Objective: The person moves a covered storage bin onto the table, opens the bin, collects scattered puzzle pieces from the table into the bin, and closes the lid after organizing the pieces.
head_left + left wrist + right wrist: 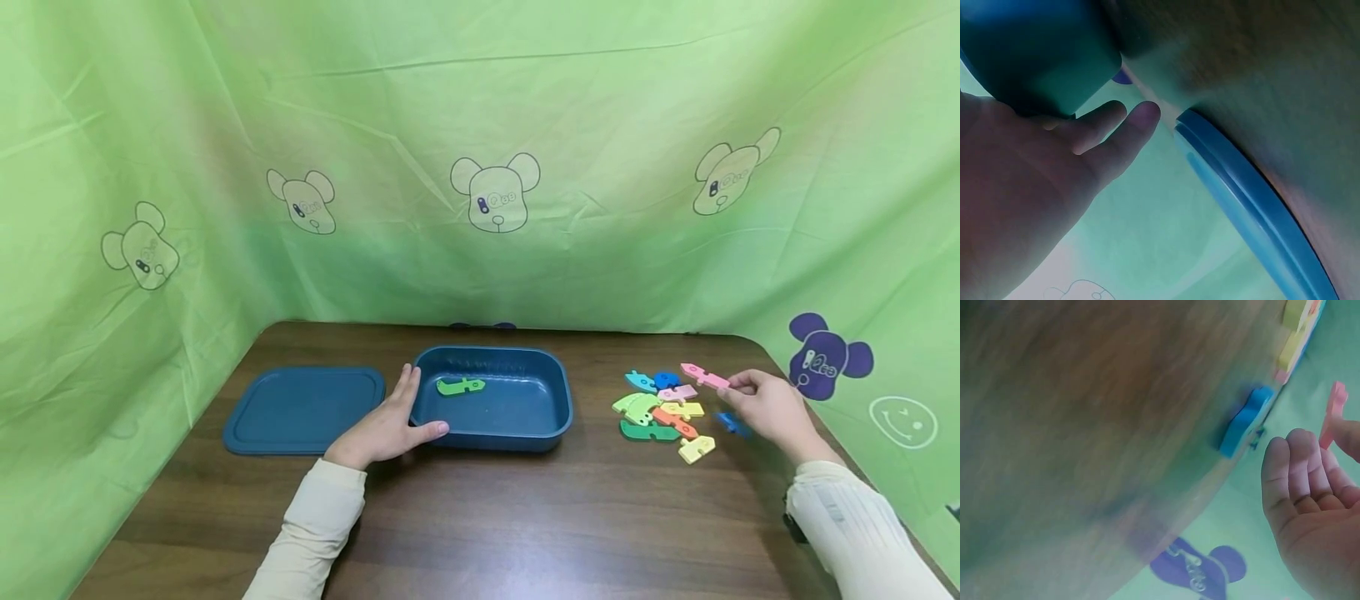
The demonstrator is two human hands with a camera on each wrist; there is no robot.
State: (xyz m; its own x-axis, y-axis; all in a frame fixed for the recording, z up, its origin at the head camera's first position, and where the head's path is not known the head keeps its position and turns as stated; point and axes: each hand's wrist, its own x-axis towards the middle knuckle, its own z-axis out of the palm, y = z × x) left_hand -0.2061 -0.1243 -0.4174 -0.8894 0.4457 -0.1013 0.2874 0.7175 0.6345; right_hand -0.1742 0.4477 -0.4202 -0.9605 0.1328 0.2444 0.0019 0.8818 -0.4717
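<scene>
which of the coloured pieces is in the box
The bright green piece, alone inside the blue box; a pink one is pinched in the right hand, the other pieces are on the table.

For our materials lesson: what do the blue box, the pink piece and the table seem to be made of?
Blue box: probably moulded plastic, semi-gloss; rounded corners and soft highlights suggest it.
Pink piece: matte-looking, perhaps painted wood, foam or plastic; its even colour leaves that open.
Table: wood or wood-look laminate, faintly shiny; brown grain shows.
</scene>
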